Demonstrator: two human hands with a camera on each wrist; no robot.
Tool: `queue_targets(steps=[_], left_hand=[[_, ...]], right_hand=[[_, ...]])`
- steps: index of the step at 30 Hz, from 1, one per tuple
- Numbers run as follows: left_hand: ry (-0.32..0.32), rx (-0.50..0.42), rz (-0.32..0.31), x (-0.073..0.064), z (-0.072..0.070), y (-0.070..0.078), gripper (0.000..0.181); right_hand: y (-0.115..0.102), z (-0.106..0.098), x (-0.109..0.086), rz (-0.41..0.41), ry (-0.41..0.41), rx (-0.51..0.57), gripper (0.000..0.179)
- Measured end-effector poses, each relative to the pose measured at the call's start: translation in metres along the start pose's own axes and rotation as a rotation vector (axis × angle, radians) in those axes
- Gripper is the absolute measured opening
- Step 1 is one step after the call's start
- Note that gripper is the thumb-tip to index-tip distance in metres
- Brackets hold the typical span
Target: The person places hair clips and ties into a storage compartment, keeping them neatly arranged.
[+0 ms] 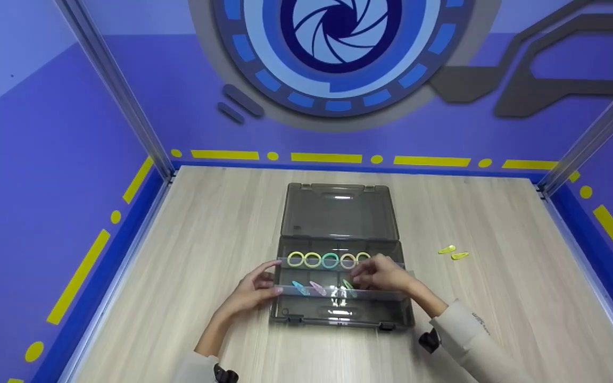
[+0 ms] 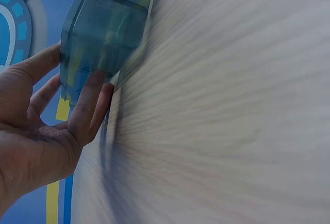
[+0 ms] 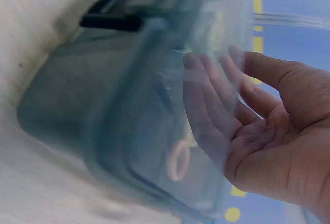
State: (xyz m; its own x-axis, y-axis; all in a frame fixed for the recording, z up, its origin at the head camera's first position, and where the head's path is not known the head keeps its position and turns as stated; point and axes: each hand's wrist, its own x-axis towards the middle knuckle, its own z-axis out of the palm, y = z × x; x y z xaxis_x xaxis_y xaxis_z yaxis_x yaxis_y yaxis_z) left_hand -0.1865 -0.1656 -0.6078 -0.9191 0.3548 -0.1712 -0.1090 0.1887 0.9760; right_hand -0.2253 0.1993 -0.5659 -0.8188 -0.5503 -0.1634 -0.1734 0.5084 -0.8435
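A dark see-through storage box (image 1: 341, 322) lies on the table with its lid (image 1: 338, 213) folded back. Blue (image 1: 300, 288), pink (image 1: 317, 288) and green (image 1: 347, 285) hair clips sit in its middle row. Behind them, several hair ties (image 1: 330, 260) stand in a row in yellow, teal and pale pink. My left hand (image 1: 253, 292) touches the box's left side, fingertips along its wall. Reaching into the middle row, my right hand (image 1: 383, 274) has its fingertips right beside the green clip. In the right wrist view, its fingers (image 3: 206, 95) show through a clear strip, loosely extended.
Two yellow hair clips (image 1: 453, 252) lie on the wooden table (image 1: 498, 298) to the right of the box. Clear strips (image 1: 317, 291) stick up between the box's rows. Blue walls (image 1: 338, 138) with metal posts (image 1: 120, 90) enclose the table.
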Motion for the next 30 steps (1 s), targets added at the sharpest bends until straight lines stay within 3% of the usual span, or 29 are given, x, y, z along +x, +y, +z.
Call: queue_targets(steps=[9,14,20,30], left_hand=[[0.009,0.011,-0.008,0.001,0.0,0.001,0.068],[-0.005,-0.011,0.008,0.002,-0.001,0.002,0.068],[-0.024,0.003,0.023,0.003,-0.001,-0.001,0.069],[-0.039,0.012,-0.008,0.0,-0.003,-0.002,0.071]], right_hand=[[-0.004,-0.038,-0.022,0.027,0.068,0.111,0.027],[0.002,-0.06,-0.035,0.054,0.128,0.117,0.03],[0.019,-0.084,-0.055,0.083,0.186,0.134,0.033],[0.063,-0.113,-0.088,0.167,0.192,0.172,0.045]])
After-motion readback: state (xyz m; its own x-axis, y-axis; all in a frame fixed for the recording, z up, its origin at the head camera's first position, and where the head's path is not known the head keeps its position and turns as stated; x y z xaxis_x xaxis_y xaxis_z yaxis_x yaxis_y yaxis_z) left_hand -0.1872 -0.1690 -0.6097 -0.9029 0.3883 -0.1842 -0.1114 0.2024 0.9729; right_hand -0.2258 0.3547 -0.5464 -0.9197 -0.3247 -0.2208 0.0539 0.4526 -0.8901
